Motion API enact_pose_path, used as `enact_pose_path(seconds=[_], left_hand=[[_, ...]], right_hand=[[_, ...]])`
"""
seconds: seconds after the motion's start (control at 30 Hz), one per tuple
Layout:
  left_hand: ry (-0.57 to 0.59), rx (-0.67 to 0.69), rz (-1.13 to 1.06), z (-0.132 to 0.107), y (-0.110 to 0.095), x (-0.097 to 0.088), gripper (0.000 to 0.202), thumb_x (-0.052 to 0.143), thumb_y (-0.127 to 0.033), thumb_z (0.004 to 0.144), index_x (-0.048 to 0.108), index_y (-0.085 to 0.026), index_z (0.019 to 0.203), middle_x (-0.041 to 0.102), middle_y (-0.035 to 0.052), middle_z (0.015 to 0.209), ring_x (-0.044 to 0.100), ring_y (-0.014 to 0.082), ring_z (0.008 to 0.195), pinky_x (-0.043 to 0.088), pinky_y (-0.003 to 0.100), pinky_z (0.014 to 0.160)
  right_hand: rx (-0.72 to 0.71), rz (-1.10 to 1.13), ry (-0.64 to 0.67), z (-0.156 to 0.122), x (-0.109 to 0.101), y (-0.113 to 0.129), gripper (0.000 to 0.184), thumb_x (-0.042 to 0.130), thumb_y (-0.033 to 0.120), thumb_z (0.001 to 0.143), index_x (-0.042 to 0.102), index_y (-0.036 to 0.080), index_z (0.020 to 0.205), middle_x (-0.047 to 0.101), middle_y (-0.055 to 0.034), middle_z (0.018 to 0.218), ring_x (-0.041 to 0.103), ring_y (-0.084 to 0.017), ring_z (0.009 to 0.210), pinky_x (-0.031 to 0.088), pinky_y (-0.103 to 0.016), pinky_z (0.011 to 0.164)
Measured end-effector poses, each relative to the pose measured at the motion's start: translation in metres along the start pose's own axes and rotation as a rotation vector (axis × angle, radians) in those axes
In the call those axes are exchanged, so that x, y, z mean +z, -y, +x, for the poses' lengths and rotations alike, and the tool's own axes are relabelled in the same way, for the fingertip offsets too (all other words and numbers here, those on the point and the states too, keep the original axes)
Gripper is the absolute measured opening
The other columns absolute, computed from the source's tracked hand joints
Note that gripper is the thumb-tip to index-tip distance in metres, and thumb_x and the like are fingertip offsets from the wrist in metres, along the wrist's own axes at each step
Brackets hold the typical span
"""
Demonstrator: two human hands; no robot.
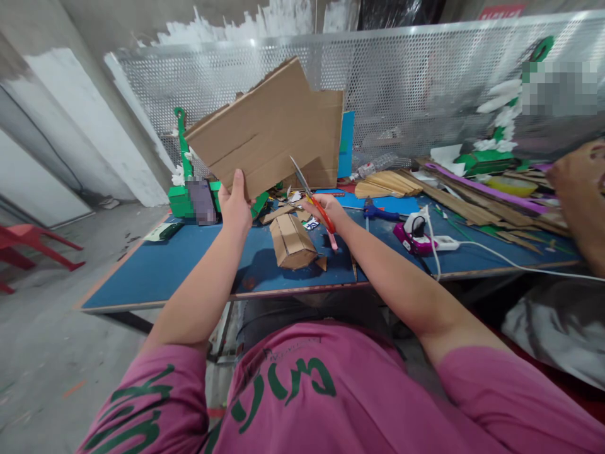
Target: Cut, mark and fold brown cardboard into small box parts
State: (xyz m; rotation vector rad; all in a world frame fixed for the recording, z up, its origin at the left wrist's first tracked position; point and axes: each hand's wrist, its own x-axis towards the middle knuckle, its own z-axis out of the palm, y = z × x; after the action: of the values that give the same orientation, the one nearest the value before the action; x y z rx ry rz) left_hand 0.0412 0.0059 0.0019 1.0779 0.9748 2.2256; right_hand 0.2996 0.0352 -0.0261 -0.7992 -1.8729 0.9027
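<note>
At frame centre, the left hand (pixel 235 205) is pinching a large notched brown cardboard sheet (pixel 274 126), grip closed; the right hand (pixel 331 211), grip likewise closed, is clasping red-handled scissors (pixel 312 198).

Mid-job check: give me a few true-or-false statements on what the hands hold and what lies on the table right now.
1. The left hand holds a cardboard sheet up above the table. True.
2. The right hand is empty. False: it grips red-handled scissors.
3. A small cardboard box lies on the table between the forearms. True.
4. The glue gun is held in a hand. False: it lies on the table, to the right of the right hand.
5. The table top is green. False: it is blue.
</note>
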Motion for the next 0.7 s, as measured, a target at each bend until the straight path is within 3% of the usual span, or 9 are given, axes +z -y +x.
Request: enact_pose_path(seconds=[0.23, 0.7], left_hand=[[-0.003, 0.007, 0.030, -0.0002, -0.0010, 0.0009, 0.057, 0.071, -0.064, 0.097, 0.062, -0.028, 0.140, 0.072, 0.0113, 0.138, 0.081, 0.0249, 0.107, 0.066, 0.027, 0.063], [0.013, -0.001, -0.008, 0.0006, 0.0016, 0.0002, 0.057, 0.074, -0.063, 0.096, 0.064, -0.028, 0.140, 0.074, 0.0106, 0.134, 0.082, 0.0234, 0.101, 0.064, 0.024, 0.059]], right_hand=[[-0.017, -0.018, -0.011, -0.0018, 0.0011, 0.0022, 0.061, 0.080, 0.079, 0.081, 0.059, 0.022, 0.074, 0.048, 0.0032, 0.062, 0.041, -0.014, 0.059, 0.030, -0.031, 0.056], [0.000, 0.005, -0.013, -0.0052, 0.0021, 0.0101, 0.063, 0.080, 0.082, 0.077, 0.059, 0.022, 0.074, 0.047, 0.0028, 0.062, 0.041, -0.014, 0.058, 0.028, -0.031, 0.055]])
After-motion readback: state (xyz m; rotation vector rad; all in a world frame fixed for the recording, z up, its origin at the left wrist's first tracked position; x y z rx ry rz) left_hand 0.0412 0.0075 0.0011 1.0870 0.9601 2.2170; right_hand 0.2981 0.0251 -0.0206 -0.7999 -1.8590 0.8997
